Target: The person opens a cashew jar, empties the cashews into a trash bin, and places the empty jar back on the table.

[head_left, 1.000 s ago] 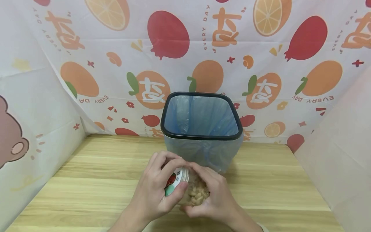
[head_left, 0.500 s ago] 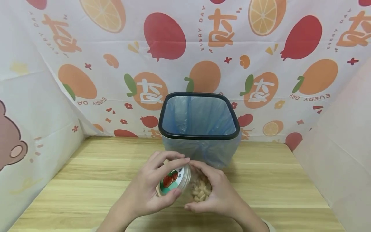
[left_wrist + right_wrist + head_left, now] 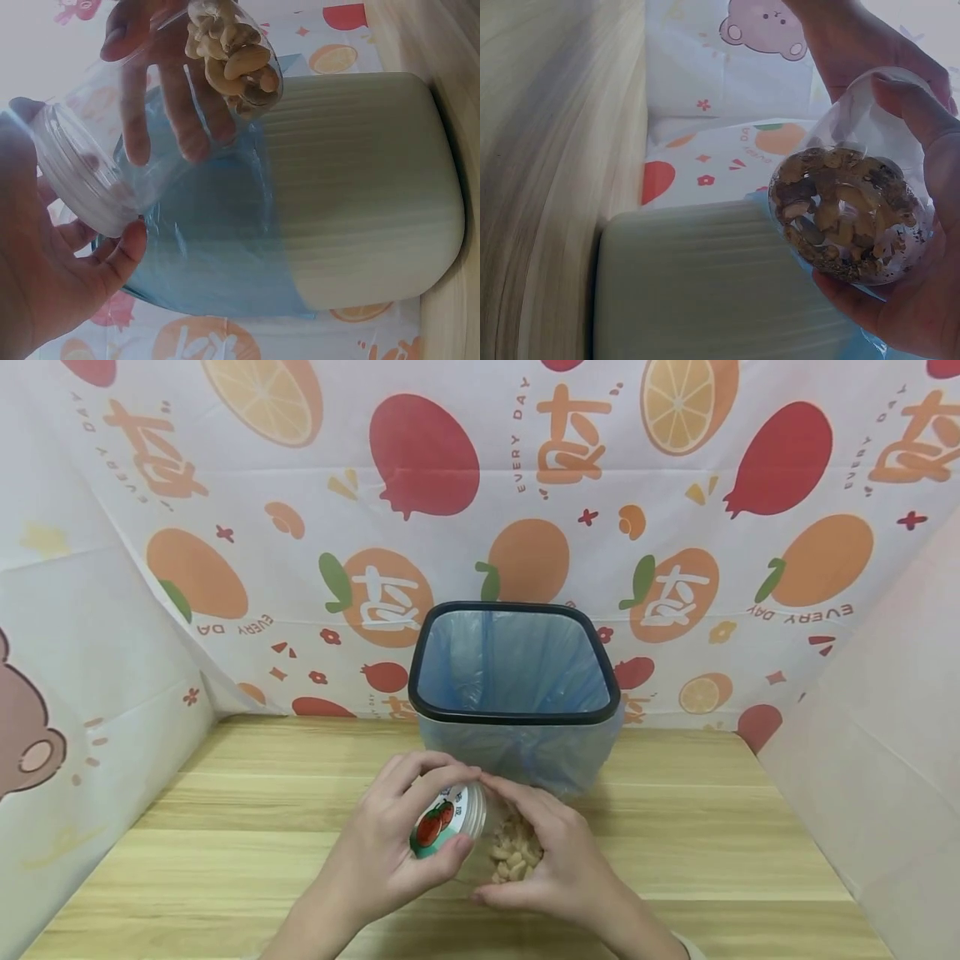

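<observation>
A clear jar [image 3: 154, 82] is held tilted above the table, its base toward the right in the head view. Cashews [image 3: 515, 852] lie gathered at the base end. My left hand [image 3: 390, 843] grips the jar's lid [image 3: 435, 831], which bears a label with red tomatoes and green. Fingers and thumb curl round the lid's rim, as the left wrist view also shows. My right hand [image 3: 566, 864] holds the jar's body from the other side, fingers over the top and thumb below. Whether the lid is loose on the neck I cannot tell.
Right behind the hands stands a bin [image 3: 517, 718] with a black rim and a blue bag lining it. Its pale ribbed side [image 3: 360, 195] shows in the left wrist view. A wood-grain table [image 3: 247, 827] lies beneath, enclosed by fruit-printed cloth [image 3: 465, 560].
The left fingers spread wider on the lid half a second ago, baring more of its label, and now sit closer round it. The right hand keeps its hold on the jar.
</observation>
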A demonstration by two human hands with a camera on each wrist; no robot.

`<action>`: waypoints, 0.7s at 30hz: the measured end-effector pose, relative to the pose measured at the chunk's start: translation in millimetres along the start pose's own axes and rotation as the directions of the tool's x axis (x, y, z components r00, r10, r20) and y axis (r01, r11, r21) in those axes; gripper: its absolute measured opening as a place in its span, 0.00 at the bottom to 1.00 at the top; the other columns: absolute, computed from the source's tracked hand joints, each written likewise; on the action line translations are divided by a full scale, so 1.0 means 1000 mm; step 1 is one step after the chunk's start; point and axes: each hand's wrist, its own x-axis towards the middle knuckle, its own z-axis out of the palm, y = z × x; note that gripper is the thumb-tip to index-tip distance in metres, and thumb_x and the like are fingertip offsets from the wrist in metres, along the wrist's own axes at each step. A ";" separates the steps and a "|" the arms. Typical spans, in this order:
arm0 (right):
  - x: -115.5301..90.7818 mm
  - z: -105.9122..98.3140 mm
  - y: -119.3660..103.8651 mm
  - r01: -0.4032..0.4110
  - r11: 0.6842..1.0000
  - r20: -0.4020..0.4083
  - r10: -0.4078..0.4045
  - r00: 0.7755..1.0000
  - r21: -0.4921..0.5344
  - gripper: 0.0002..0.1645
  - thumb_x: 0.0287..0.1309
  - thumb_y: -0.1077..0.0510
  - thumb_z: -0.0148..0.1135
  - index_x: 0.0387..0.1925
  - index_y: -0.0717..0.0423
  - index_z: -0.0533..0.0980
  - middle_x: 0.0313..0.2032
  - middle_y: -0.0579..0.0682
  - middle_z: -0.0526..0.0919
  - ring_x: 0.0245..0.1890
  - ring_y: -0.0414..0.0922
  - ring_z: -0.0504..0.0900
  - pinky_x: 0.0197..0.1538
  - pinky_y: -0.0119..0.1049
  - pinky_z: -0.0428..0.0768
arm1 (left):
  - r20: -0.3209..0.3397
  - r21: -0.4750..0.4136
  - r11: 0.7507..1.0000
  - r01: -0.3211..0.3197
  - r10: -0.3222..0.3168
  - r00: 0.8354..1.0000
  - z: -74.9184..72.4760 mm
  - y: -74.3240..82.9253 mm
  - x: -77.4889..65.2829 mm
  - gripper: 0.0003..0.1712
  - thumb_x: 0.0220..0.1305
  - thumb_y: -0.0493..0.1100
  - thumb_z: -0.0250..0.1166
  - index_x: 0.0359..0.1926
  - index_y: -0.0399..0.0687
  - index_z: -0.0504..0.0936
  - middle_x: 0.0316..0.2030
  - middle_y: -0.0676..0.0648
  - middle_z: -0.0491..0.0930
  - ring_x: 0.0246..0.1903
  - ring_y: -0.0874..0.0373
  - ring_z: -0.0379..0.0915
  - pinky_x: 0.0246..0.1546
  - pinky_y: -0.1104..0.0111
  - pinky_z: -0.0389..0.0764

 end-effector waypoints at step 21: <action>0.003 -0.010 0.003 -0.048 0.976 0.155 0.015 0.988 0.213 0.53 0.42 0.46 0.82 0.69 0.44 0.66 0.58 0.41 0.80 0.53 0.41 0.82 0.56 0.41 0.81 | -0.002 -0.022 0.943 -0.332 0.332 0.943 -0.003 -0.002 0.010 0.32 0.70 0.67 0.54 0.62 0.52 0.78 0.57 0.47 0.76 0.53 0.54 0.72 0.43 0.61 0.81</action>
